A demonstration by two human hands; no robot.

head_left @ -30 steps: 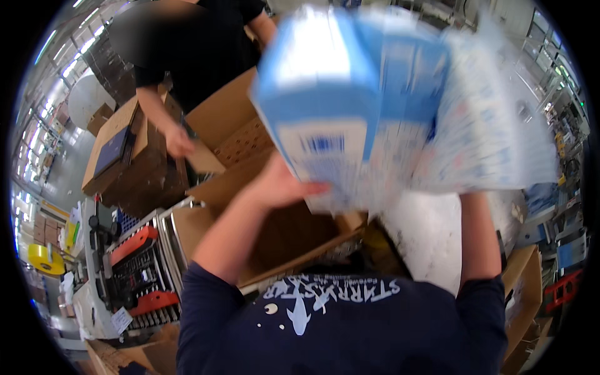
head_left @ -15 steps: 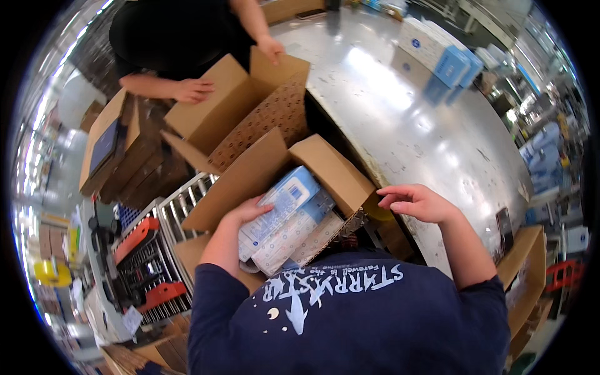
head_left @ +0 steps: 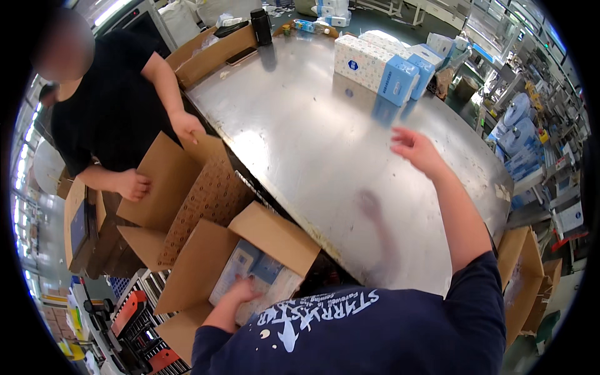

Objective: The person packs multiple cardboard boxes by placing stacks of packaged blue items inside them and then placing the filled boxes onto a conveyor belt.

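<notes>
My left hand (head_left: pixel 240 292) is inside an open brown carton (head_left: pixel 187 265), laid over blue-and-white packs (head_left: pixel 234 262) with its fingers apart. Those packs lie side by side down in the carton, whose flaps stand outward. Stretched out above the metal table, my right hand (head_left: pixel 415 150) holds nothing, and its fingers are slightly curled and spread. Beyond it, several white packs (head_left: pixel 362 65) with blue ends stand in a row on the table, apart from the hand.
Across from me a person in black holds the flaps of another open carton (head_left: pixel 203 197). The metal table (head_left: pixel 300 144) carries a black flask (head_left: pixel 261 26) and a phone (head_left: pixel 242 56) at its far end. A roller conveyor (head_left: pixel 137 312) runs at lower left; a carton (head_left: pixel 522 281) stands at right.
My right hand has moved from beside the carton out over the table. The packs under my left hand now sit lower in the carton. My view has swung toward the table.
</notes>
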